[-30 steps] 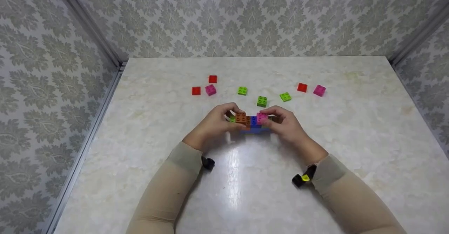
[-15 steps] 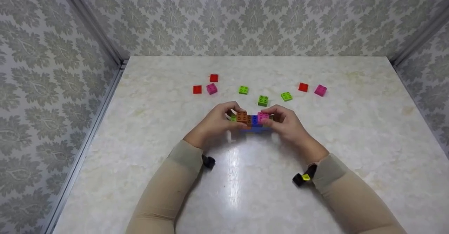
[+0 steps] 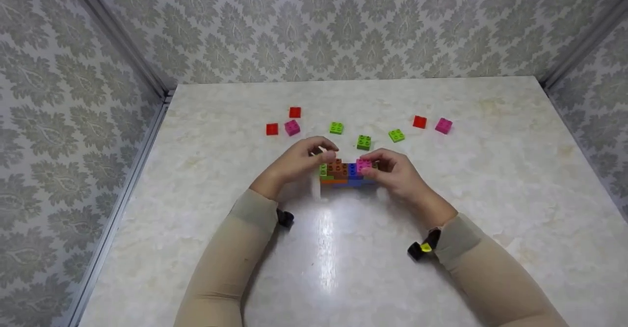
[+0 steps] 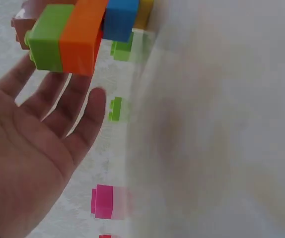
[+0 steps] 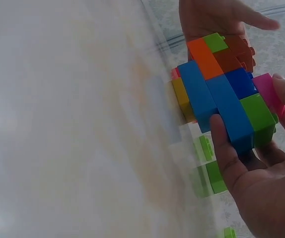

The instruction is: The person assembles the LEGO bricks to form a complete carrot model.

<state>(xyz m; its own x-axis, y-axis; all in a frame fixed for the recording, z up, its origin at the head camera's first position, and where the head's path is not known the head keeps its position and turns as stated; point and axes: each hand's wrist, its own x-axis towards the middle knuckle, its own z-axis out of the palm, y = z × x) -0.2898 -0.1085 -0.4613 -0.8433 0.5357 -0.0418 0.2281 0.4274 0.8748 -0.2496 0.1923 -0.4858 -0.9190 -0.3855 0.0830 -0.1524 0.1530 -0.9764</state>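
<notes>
My right hand (image 3: pixel 401 176) grips the right end of a built block of toy bricks (image 3: pixel 349 170), its thumb at a pink brick (image 3: pixel 363 164) on top. Blue bricks (image 5: pixel 232 111) line the underside in the right wrist view, with an orange brick (image 5: pixel 204 58), a yellow brick (image 5: pixel 182 100) and a green brick (image 5: pixel 258 116) around them. At the other end, beside the brown bricks (image 3: pixel 338 166), my left hand (image 3: pixel 294 163) has its fingers spread loosely. The left wrist view shows its fingers (image 4: pixel 94 111) extended behind the light green brick (image 4: pixel 50 39), holding nothing.
Beyond the hands, loose bricks lie across the pale table (image 3: pixel 221 170): red ones (image 3: pixel 295 112), pink ones (image 3: pixel 292 127) and green ones (image 3: pixel 363 142). A further pink brick (image 3: pixel 444 125) lies at the right. Patterned walls (image 3: pixel 324 28) border the table's back and sides.
My left hand has let go of the block's left end and lifted slightly up and left, uncovering green and orange bricks. My right hand keeps its hold.
</notes>
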